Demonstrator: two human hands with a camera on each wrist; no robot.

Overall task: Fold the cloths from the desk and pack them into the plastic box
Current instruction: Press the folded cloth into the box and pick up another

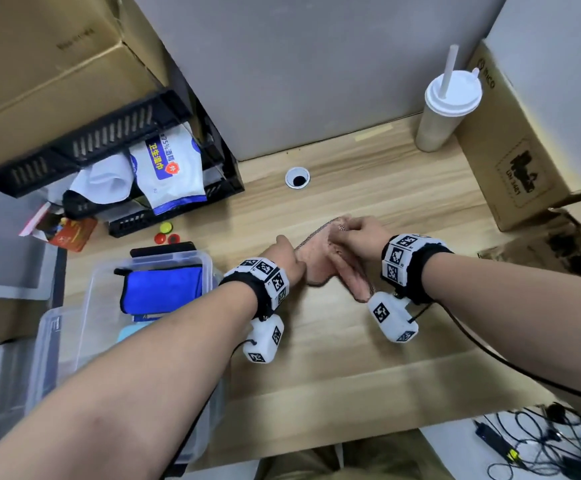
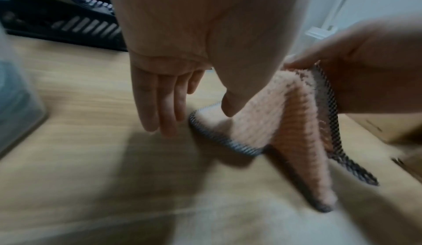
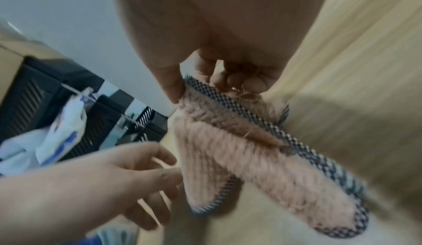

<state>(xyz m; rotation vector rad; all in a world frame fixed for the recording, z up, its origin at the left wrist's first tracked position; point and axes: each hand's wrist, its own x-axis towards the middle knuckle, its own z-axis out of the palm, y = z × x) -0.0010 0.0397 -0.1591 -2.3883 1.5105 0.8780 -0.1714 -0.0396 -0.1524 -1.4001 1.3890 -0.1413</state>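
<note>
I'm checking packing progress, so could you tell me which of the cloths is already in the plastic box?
The blue cloth: it lies folded inside the plastic box, while the pink cloth is on the desk, pinched by the right hand.

Two hands work here: the right hand (image 1: 363, 237) pinches the one pink cloth (image 1: 320, 268), and the left hand (image 1: 284, 259) is just beside that grip with straight fingers. Left of the grip stands one clear box (image 1: 91, 299) with one blue cloth (image 1: 162, 289) inside. Beyond it lie three small discs (image 1: 166, 233) and one black basket (image 1: 91, 143). Far right of the grip stands one cup (image 1: 445, 109).
</note>
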